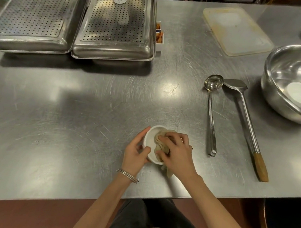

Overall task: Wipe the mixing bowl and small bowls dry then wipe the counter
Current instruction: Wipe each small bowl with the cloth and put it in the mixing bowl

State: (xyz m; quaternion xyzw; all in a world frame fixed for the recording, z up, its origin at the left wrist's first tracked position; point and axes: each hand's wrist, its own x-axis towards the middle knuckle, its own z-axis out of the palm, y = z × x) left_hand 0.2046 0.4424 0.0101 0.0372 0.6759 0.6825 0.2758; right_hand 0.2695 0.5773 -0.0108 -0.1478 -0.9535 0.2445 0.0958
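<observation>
Beige cloth [159, 143], bunched tight in the right hand [178, 152], should sweep the whole inner wall while the left hand [135, 154], curled round the rim, turns the small bowl [149, 142]. Plain white and shallow, it is held lower centre of the frame over the steel surface [74, 116].

Small white round bowl [149, 143] tilted, near front counter edge; crumpled beige cloth [157, 145] bunched inside. Large shiny steel mixing bowl [277, 70] upright, far right; second small white bowl [299, 94] inside. Scratched stainless counter [92, 109] beneath.
</observation>
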